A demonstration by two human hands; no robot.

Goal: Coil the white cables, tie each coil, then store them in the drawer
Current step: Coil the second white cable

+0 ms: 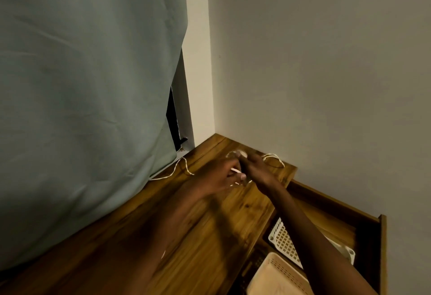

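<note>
Both my hands meet over the far corner of the wooden cabinet top (210,220). My left hand (224,173) grips a bundle of white cable (236,170), its fingers curled around the strands. My right hand (257,168) is close against it and seems to pinch the same cable; its fingers are blurred. A small coil (238,153) shows just past the fingers. One loose strand (179,168) trails left toward the curtain, and another loop (275,158) lies to the right by the wall. The open drawer (363,220) is at lower right.
A grey-green curtain (88,98) hangs over the left half of the view and touches the cabinet top. Inside the drawer sit a white perforated basket (283,241) and a beige basket (277,276). Plain walls close the corner behind.
</note>
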